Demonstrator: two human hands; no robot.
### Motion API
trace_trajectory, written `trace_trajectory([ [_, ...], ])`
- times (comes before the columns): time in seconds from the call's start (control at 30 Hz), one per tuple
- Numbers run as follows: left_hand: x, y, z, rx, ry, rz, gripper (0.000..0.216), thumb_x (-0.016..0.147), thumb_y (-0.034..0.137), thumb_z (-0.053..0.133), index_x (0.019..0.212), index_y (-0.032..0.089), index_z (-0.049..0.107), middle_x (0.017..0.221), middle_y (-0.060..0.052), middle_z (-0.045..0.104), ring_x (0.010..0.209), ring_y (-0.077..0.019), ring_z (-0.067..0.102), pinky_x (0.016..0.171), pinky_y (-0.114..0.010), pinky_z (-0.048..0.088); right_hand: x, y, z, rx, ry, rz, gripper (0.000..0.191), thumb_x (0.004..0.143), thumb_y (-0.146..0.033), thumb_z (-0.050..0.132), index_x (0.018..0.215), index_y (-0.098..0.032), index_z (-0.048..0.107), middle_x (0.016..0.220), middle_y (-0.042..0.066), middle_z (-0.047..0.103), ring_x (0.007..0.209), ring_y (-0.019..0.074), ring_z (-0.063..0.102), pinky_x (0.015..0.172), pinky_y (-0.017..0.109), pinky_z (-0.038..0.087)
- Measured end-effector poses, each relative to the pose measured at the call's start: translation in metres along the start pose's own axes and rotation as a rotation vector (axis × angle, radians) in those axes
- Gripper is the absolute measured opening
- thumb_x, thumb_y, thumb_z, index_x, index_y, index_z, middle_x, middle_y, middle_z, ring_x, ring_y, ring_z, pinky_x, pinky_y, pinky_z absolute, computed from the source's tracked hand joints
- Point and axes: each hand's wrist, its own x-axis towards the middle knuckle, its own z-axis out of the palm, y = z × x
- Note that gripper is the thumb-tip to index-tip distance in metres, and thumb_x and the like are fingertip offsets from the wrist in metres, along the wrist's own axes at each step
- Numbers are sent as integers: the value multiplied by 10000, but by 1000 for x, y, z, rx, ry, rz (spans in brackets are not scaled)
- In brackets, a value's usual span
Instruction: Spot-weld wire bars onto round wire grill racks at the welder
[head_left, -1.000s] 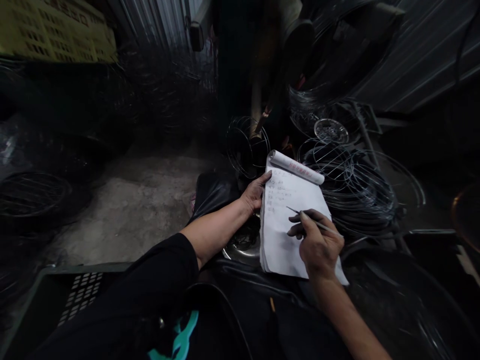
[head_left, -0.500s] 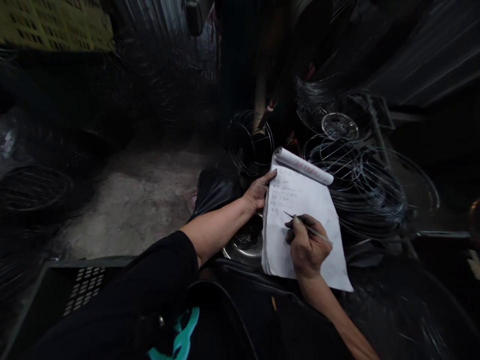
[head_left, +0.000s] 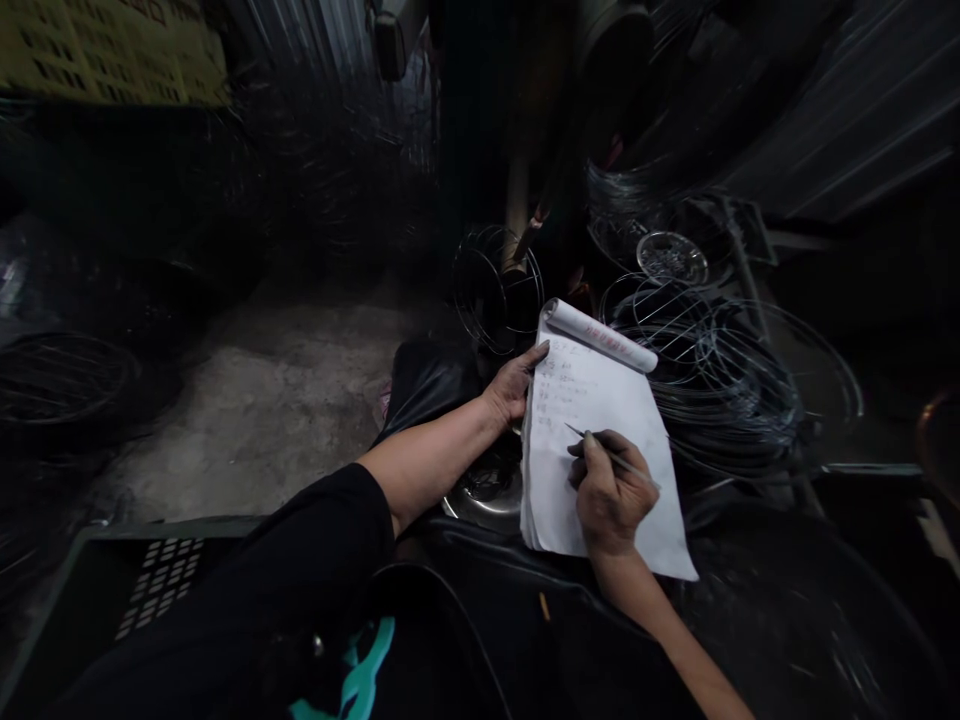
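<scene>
A white notepad [head_left: 637,415] lies tilted over my lap, its top sheets rolled back at the far edge and several lines of handwriting on the upper left of the page. My left hand [head_left: 516,385] grips the pad's left edge, thumb on the paper and the other fingers hidden beneath. My right hand [head_left: 611,490] is closed around a thin pen [head_left: 630,466], its tip near the page just below the written lines. Below my left wrist, a shiny round metal piece [head_left: 491,505] shows partly from under the pad.
Coiled wire and wire rings [head_left: 724,400] are piled right of the pad. A round wire frame [head_left: 499,290] stands beyond it. At the lower left is a green plastic crate [head_left: 90,590]; a yellow crate [head_left: 112,50] is at the upper left. Concrete floor [head_left: 262,400] shows on the left.
The view has shifted very slightly, so the pad and both hands appear a little further left. Both hands keep their holds, and the pen tip stays near the same spot.
</scene>
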Motion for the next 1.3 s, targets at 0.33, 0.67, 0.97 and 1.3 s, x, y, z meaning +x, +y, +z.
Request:
trace_trajectory([
  [0.33,-20,0,32,145,125,17,490,957,387,458,1252,32,621,862,-163,749,780,-322,736,831,-463,595,12,0,7,16,-42,-89,270,800,-430,553,852,-182,647,657,2,640,564,136,569,521,241,456],
  [0.67,-28,-9,48,232,190,226,429,903,88,450,1309,100,587,794,-92,744,675,-273,731,682,-415,631,13,-5,7,59,-82,-81,253,848,-422,533,877,-186,619,671,13,651,634,161,612,560,248,466],
  [0.97,-23,-9,36,268,147,257,423,861,45,506,1260,133,620,788,-63,743,644,-239,721,655,-365,625,14,-11,5,67,-15,-24,295,751,-465,571,815,-185,638,607,-6,623,506,131,529,495,246,436],
  [1.3,-4,-8,3,168,-7,258,396,797,52,578,1174,159,633,854,-76,740,753,-230,733,858,-410,583,-1,-1,-1,22,9,-8,343,788,-484,674,896,-162,632,636,-5,626,441,112,491,456,250,408],
])
